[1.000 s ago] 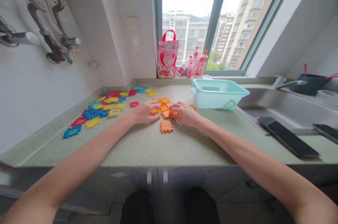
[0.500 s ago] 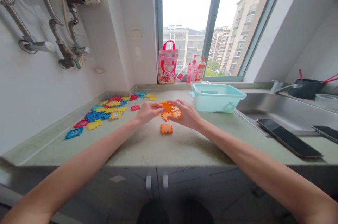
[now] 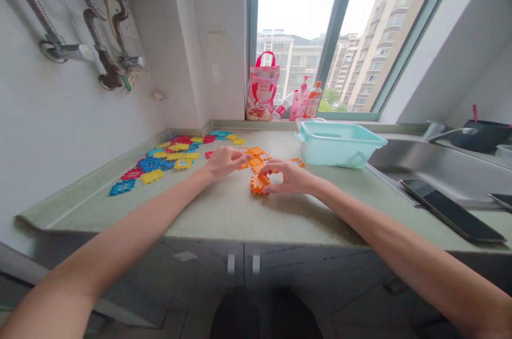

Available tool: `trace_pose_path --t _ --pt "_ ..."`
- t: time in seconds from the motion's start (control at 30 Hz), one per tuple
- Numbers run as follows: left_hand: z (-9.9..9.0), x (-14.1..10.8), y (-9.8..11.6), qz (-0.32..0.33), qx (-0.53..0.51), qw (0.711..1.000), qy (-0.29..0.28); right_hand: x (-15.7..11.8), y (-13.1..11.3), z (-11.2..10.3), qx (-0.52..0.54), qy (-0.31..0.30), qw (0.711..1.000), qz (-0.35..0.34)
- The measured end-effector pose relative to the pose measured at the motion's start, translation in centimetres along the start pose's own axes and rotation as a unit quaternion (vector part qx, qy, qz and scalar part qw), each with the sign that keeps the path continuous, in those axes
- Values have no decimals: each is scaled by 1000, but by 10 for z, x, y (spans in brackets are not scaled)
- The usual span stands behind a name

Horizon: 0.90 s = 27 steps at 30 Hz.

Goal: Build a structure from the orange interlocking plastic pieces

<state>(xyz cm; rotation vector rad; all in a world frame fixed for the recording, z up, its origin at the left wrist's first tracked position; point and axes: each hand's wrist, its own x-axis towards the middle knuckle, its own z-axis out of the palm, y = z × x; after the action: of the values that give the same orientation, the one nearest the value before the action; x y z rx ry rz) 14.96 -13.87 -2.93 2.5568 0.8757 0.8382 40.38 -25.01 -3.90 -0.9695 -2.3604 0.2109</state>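
Note:
Several flat orange interlocking tiles (image 3: 256, 153) with toothed edges lie joined on the counter in front of me. At their left edge, my left hand (image 3: 224, 162) is closed, thumb and fingers pinching a tile there. My right hand (image 3: 290, 176) holds the nearest orange tile (image 3: 259, 184) between thumb and forefinger, close to the near side of the joined ones. Its palm hides some of the orange tiles. Another orange tile (image 3: 298, 162) lies just beyond the right hand. A red tile (image 3: 208, 154) is partly behind the left hand.
Red, blue and yellow tiles (image 3: 152, 164) are heaped along the left wall. A turquoise plastic basin (image 3: 340, 144) stands at the back right, beside the steel sink (image 3: 432, 168). A dark phone (image 3: 452, 211) lies by the sink. A bag (image 3: 262, 95) and bottles (image 3: 306, 102) line the windowsill.
My right hand has moved nearer from the joined tiles and taken hold of the separate orange tile. The left hand stays by the joined tiles. The view has shifted slightly.

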Motion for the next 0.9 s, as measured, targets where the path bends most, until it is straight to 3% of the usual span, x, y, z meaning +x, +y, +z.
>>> trace_pose_path --t 0.23,0.33,0.43,0.63,0.9 --pt "-2 3 -11 -12 9 1000 2 0 -3 -3 9 -24 1000 -14" --pt "-3 5 -13 -6 47 999 22 -1 6 -7 16 11 1000 6" --pt "-5 6 -18 5 117 992 36 -3 23 -6 -47 60 996 38" --pt "-6 4 -24 21 173 985 -16 -3 42 6 -160 21 985 56" --pt "-12 5 -23 20 160 983 -88 0 31 1 -90 -9 996 23"
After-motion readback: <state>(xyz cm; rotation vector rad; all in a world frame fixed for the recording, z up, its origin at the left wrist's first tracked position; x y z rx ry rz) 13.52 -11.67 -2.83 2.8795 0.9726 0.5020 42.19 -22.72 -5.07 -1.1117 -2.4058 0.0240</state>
